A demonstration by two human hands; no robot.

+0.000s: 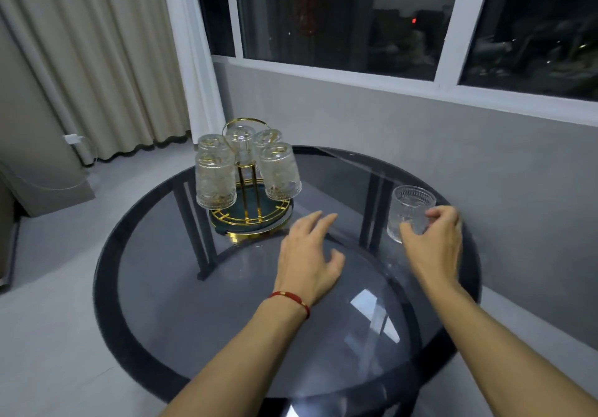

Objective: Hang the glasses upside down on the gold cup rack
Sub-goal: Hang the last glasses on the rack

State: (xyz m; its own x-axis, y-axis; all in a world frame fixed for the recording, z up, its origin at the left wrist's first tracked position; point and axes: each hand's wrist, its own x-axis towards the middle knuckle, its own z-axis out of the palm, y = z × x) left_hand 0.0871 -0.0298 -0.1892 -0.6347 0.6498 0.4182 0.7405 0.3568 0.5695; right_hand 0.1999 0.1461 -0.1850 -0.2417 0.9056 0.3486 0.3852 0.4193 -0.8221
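The gold cup rack (pixel 250 212) stands on the far left part of the round glass table (pixel 106 287). Several clear embossed glasses hang upside down on it, among them one at front left (pixel 215 180) and one at front right (pixel 280 172). One more embossed glass (pixel 410 207) stands upright near the table's right edge. My right hand (pixel 432 243) is wrapped around it, thumb and fingers on its sides. My left hand (pixel 309 254), with a red bracelet at the wrist, hovers open over the table just right of the rack's base, holding nothing.
The table has a dark rim and dark legs showing through the glass. A grey wall and window sill (pixel 356 76) lie close behind the table. Curtains (pixel 97 60) hang at the left, with grey floor around.
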